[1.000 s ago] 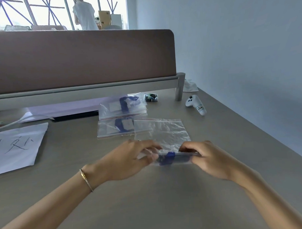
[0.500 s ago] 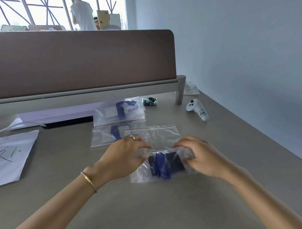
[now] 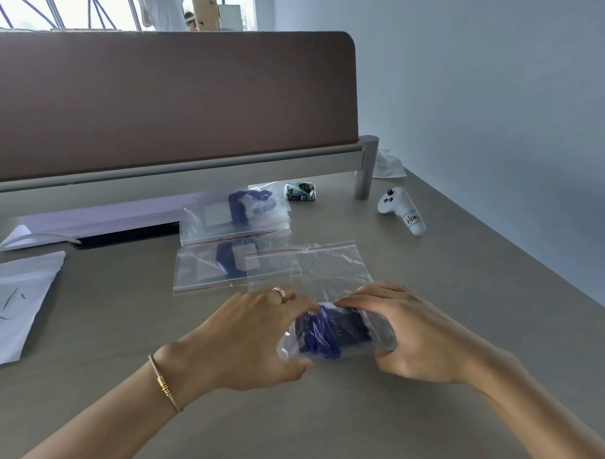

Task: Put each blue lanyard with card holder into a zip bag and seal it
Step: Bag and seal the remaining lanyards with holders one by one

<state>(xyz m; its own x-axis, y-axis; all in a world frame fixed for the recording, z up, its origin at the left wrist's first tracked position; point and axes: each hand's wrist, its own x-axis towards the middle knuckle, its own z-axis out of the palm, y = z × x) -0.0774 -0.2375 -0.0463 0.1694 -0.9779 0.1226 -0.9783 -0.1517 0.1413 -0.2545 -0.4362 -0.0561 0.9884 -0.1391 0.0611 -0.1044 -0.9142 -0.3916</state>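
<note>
Both hands low at the middle of the grey desk [image 3: 433, 276], clamped on one clear zip bag [image 3: 376, 333]; left hand [image 3: 250, 337] pinching the bag's left end, thumb beneath, fingers curled over the top, a ring on one finger and a gold bracelet [image 3: 164, 385] at the wrist; right hand [image 3: 411, 332] gripping the right end, fingers closed over the top edge. Inside that bag, a bunched blue lanyard [image 3: 320, 335] wound about a dark card holder [image 3: 349, 329]; whether the zip is pressed shut, cannot tell, hidden under the fingers.

Just beyond the hands, flat on the desk, an empty zip bag [image 3: 330, 266] with a red seal line along its far edge; overlapping its left side, a filled zip bag [image 3: 206, 270] with blue lanyard and card inside; behind that, another filled bag [image 3: 232, 214], also holding a blue lanyard.

Far right, a white handheld controller [image 3: 401, 210] with a handwritten label; near the divider post, a small printed packet [image 3: 299, 191]; crumpled white tissue [image 3: 388, 164] behind the post. At the left edge, a white sheet [image 3: 15, 301] with dark handwritten strokes. Brown desk divider [image 3: 166, 100] across the back.
</note>
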